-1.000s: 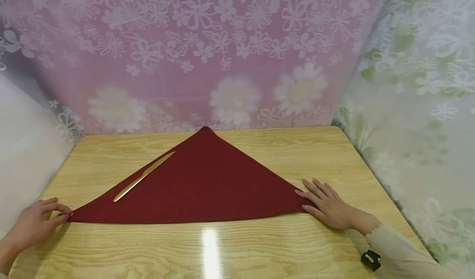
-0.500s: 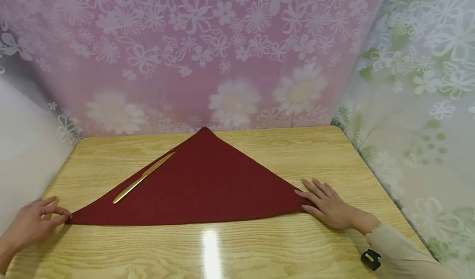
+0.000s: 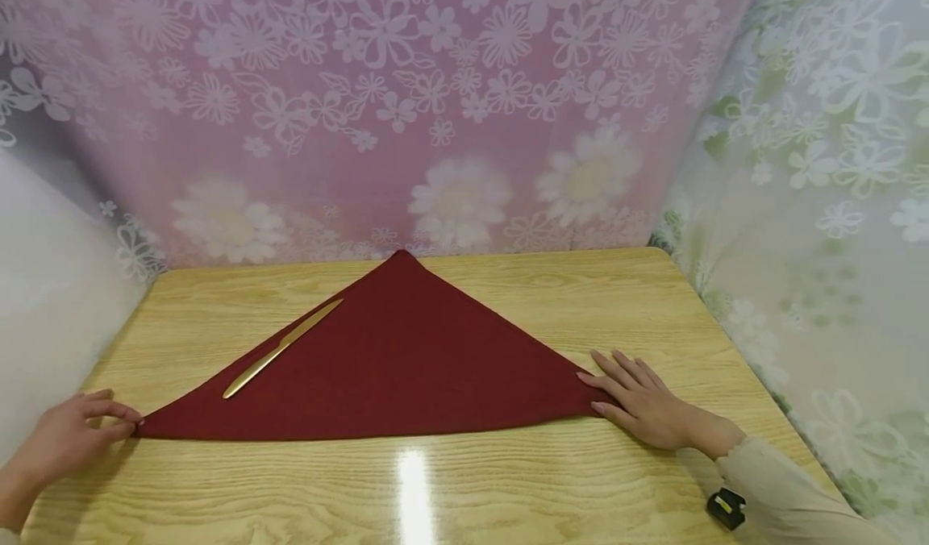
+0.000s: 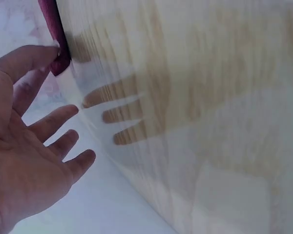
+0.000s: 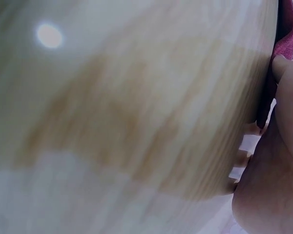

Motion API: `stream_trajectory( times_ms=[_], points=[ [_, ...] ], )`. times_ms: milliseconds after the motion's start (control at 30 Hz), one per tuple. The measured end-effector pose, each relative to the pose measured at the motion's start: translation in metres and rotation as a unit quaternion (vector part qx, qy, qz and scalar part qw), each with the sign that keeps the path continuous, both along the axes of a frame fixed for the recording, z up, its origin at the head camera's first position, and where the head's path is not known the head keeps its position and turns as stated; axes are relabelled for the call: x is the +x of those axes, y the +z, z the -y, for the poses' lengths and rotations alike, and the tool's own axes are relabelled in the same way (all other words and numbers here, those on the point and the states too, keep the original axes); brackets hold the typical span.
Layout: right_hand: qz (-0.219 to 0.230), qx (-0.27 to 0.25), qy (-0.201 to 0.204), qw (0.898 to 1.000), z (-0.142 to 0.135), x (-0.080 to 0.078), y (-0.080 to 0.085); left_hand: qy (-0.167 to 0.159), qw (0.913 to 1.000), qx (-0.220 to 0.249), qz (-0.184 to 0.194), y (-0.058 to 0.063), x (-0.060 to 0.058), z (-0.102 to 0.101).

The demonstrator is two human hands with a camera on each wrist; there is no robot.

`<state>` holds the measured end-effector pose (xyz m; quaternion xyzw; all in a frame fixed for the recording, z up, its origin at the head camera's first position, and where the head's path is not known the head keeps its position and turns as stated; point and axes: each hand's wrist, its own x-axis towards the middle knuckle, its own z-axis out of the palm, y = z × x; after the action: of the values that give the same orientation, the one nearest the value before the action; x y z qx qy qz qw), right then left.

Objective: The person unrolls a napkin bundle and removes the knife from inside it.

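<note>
A dark red cloth napkin [image 3: 406, 368] lies in a triangle on the wooden table, its apex at the far edge. On its left slope rests a gold table knife [image 3: 283, 349], tip pointing away and to the right. My left hand [image 3: 68, 436] pinches the napkin's left corner between thumb and index finger; in the left wrist view the other fingers of the left hand [image 4: 34, 156] are spread apart from the cloth. At the opposite corner my right hand [image 3: 642, 404] rests palm down with straight fingers, covering the corner's end. The right wrist view shows a strip of napkin [image 5: 285, 46] by the thumb.
The wood-grain table [image 3: 290, 488] reflects a bright light at its front. A pink floral curtain [image 3: 348, 166] hangs directly behind it, and a pale floral sheet [image 3: 820, 230] borders the right side. A small black device [image 3: 726, 508] sits at the right sleeve.
</note>
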<state>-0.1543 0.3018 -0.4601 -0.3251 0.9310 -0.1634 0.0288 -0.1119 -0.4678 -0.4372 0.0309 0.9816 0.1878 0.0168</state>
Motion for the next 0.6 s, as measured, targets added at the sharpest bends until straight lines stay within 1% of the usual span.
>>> stream_trajectory(
  times_ms=[100, 233, 367, 600],
  points=[
    [0.014, 0.007, -0.004, 1.0, -0.001, -0.001, -0.001, -0.003, 0.9997, -0.013, -0.02, 0.0, 0.002, -0.006],
    [0.033, -0.002, 0.0, 0.999, 0.0, -0.001, 0.005, -0.018, 0.9974, -0.042, -0.055, -0.001, 0.004, -0.011],
    [0.031, 0.004, 0.01, 0.999, 0.002, -0.001, 0.012, -0.028, 0.9938, -0.071, -0.08, -0.002, 0.007, -0.015],
    [0.017, -0.005, 0.019, 1.0, 0.003, 0.0, 0.017, -0.019, 0.9931, -0.081, -0.082, -0.002, 0.008, -0.023]
  ],
)
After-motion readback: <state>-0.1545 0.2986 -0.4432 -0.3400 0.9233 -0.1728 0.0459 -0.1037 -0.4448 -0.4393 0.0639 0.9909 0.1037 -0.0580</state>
